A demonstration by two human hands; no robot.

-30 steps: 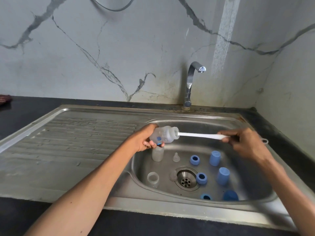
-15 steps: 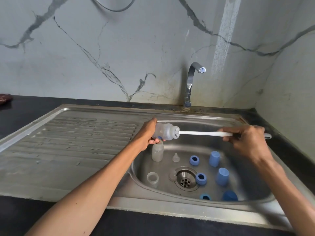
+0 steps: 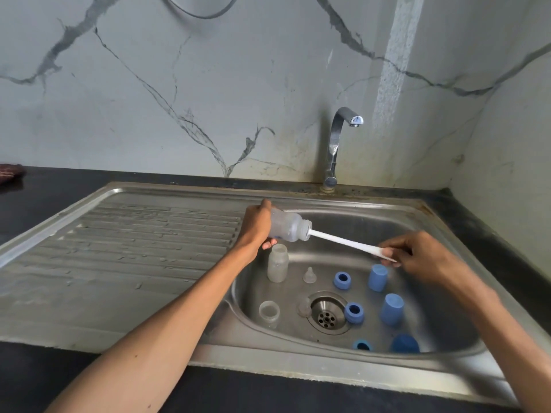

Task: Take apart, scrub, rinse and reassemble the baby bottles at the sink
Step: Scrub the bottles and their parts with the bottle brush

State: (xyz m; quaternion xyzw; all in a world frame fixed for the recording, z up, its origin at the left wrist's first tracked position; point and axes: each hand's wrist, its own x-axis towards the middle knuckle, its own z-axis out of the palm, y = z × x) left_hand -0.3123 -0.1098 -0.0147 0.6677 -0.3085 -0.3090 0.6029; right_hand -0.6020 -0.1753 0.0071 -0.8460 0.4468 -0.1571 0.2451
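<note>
A chrome tap rises at the back edge of the basin, its spout turned right. Behind it stands a pale marble-patterned wall (dark veins throughout), a dark cable looping at its top. A reddish cloth lies on the black counter, far left.
</note>
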